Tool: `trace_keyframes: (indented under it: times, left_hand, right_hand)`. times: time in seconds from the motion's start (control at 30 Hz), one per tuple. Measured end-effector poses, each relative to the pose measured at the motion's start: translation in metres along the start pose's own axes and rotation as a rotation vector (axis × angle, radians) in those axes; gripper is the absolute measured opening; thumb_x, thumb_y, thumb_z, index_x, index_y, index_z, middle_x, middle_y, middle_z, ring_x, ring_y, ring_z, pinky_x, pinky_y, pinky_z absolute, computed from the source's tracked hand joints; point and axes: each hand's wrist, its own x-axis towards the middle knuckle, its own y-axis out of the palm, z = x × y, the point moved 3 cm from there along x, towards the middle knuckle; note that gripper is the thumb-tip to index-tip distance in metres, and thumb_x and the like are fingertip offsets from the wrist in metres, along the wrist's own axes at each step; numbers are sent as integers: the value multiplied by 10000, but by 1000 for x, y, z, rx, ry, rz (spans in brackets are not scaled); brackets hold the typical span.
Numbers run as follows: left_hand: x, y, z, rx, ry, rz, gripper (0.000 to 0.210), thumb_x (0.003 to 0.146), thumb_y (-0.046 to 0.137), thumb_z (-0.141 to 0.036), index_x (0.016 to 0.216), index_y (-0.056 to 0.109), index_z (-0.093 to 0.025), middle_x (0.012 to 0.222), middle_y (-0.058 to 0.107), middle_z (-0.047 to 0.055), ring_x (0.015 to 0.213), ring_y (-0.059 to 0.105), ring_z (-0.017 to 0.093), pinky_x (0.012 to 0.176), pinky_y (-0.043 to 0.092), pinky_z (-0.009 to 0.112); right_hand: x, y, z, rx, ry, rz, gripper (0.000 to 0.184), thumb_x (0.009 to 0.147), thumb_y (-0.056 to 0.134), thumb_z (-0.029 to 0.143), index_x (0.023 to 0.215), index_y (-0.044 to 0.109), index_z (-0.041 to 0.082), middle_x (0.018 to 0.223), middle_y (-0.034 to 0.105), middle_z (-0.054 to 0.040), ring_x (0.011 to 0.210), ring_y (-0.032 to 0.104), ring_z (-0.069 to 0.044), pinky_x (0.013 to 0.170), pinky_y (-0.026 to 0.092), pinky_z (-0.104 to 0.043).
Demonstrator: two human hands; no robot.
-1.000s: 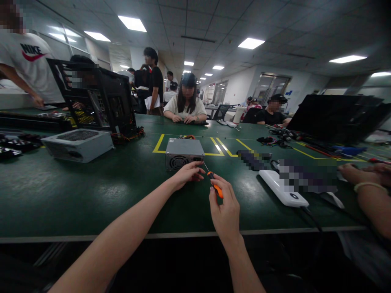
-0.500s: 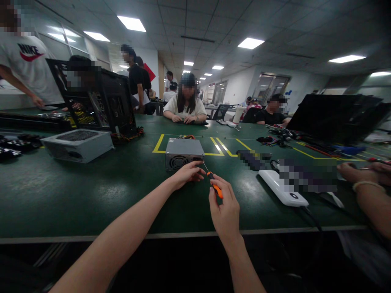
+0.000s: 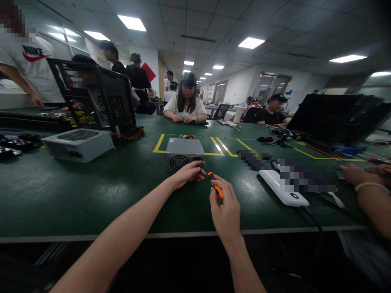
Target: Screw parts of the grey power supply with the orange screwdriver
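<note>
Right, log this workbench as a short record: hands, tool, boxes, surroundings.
Left hand: fingers at the fan side of a gray metal box; contact unclear
Right hand: holds an orange-and-black screwdriver
Screwdriver tip: close to the left fingertips
Surface: green table with yellow tape lines
Picture left: second gray box, black computer case
Picture right: white device with a dark cable
</note>
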Motion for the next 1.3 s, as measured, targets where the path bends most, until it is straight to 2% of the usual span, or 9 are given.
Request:
trace_keyframes:
  times: [0.57, 0.73, 0.87, 0.97, 1.07, 1.13, 1.2, 1.3]
  left_hand:
    - [-2, 2, -1, 7, 27, -4, 389, 827, 461, -180, 1214, 423, -183, 876, 589, 56, 682, 576, 96, 666, 444, 245]
    - [1, 0, 1, 270, 132, -28, 399, 842, 393, -188, 1239, 377, -152, 917, 595, 83, 693, 586, 110, 670, 468, 273]
    - [1, -5, 4, 430, 217, -110, 343, 799, 452, -164, 1140, 483, -145, 845, 587, 57, 642, 556, 122, 680, 459, 298]
    - [-7, -5, -4, 637, 378, -209, 267, 792, 476, -179, 1045, 561, -189, 926, 567, 51, 776, 540, 150, 809, 419, 319]
    - [-18, -1, -18, 961, 603, -338, 253, 838, 405, -198, 1029, 571, -198, 976, 547, 64, 885, 519, 178, 850, 399, 321]
    - [-24, 2, -25, 1087, 696, -402, 273, 857, 355, -184, 1031, 566, -194, 976, 543, 70, 917, 512, 182, 854, 401, 318]
    - [-27, 4, -30, 1159, 762, -448, 278, 856, 346, -159, 1027, 563, -191, 984, 540, 72, 953, 496, 184, 878, 391, 323]
    - [-29, 3, -34, 1263, 826, -527, 275, 844, 365, -142, 1034, 558, -190, 1032, 533, 75, 1002, 465, 197, 911, 361, 352]
  right_hand:
    - [2, 3, -3, -5, 6, 19, 217, 853, 399, 171, 1045, 501, 182, 1118, 538, -100, 1063, 504, -180, 899, 433, -370]
    - [3, 6, -1, -23, -33, 75, 244, 854, 377, 156, 1077, 471, 185, 1149, 506, -107, 1095, 477, -185, 923, 419, -388]
    - [3, 9, 2, -116, -40, 117, 289, 847, 370, 166, 1130, 430, 156, 1209, 428, -151, 1099, 474, -214, 878, 452, -393]
    - [5, 9, 6, -204, -83, 137, 290, 866, 348, 190, 1143, 427, 149, 1141, 482, -143, 1032, 522, -211, 806, 486, -356]
    - [11, 5, 6, -376, -51, 122, 277, 886, 349, 285, 1114, 463, 175, 988, 569, -98, 812, 599, -202, 610, 500, -307]
    - [14, 2, 7, -455, -16, 121, 280, 891, 334, 337, 1060, 499, 186, 900, 588, -75, 691, 603, -190, 520, 469, -286]
    - [15, 1, 9, -443, -5, 144, 286, 888, 329, 349, 1046, 499, 181, 930, 573, -87, 678, 599, -188, 499, 461, -282]
    - [15, 3, 14, -327, -39, 165, 287, 866, 362, 286, 1103, 448, 149, 1072, 487, -139, 813, 584, -207, 574, 497, -305]
